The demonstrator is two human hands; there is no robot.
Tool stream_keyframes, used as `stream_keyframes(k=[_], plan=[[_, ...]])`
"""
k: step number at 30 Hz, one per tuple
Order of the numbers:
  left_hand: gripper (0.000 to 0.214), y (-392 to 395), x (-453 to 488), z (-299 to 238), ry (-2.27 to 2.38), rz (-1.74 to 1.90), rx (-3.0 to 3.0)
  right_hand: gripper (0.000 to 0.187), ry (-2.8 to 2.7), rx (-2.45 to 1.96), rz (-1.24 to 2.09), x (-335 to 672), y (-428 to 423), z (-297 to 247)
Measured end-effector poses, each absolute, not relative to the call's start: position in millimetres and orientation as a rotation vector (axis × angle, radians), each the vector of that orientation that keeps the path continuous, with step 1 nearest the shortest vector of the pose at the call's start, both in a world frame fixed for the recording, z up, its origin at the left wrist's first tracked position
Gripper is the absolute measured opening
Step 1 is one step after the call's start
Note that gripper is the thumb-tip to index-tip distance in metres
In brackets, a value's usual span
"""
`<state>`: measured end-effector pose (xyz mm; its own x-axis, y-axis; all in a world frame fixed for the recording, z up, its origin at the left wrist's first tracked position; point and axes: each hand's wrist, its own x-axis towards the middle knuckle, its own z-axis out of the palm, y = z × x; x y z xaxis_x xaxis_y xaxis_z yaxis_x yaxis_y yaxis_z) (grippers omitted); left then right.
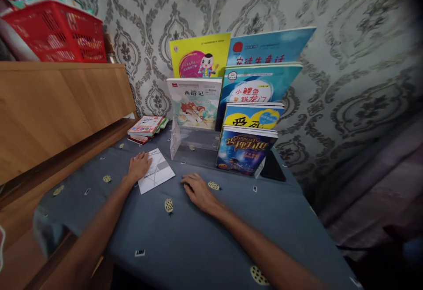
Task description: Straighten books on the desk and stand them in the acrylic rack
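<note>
Soft blue cloth [198, 237]; left hand [139, 166] spread flat on white paper [159, 173]; right hand [198, 191] flat, empty.

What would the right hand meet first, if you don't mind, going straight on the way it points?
Most likely the white paper sheet under the left hand. The right hand points across bare cloth toward it, though depth is unclear.

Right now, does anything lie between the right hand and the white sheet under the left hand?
Nothing visible does. Only bare tablecloth separates the right hand from the white sheet. The left hand rests on the sheet's left edge, on the far side from the right hand.
</note>
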<state>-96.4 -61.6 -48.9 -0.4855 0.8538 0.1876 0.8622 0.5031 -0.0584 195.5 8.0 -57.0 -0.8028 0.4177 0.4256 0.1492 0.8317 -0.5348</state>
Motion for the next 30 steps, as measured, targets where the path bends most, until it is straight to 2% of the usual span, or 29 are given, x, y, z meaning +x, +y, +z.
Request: stream_keyframes(k=[10,21,30], plan=[[0.044,-84.5,-34.3,-22.6,-2.523,0.04,-1.497,0.03,-2.442,-0.493,0.678,204.9,7.5,-59.9],[0.045,-98.2,34.0,-2.9,-2.45,0.164,-1.643,0.027,-2.442,-0.521,0.626,258.6,7.2,-58.3],[0.038,-99.4,82.3,2.8,-2.333,0.171,-1.907,0.023,-2.555,-0.636,0.316,286.9,11.4,-46.9]])
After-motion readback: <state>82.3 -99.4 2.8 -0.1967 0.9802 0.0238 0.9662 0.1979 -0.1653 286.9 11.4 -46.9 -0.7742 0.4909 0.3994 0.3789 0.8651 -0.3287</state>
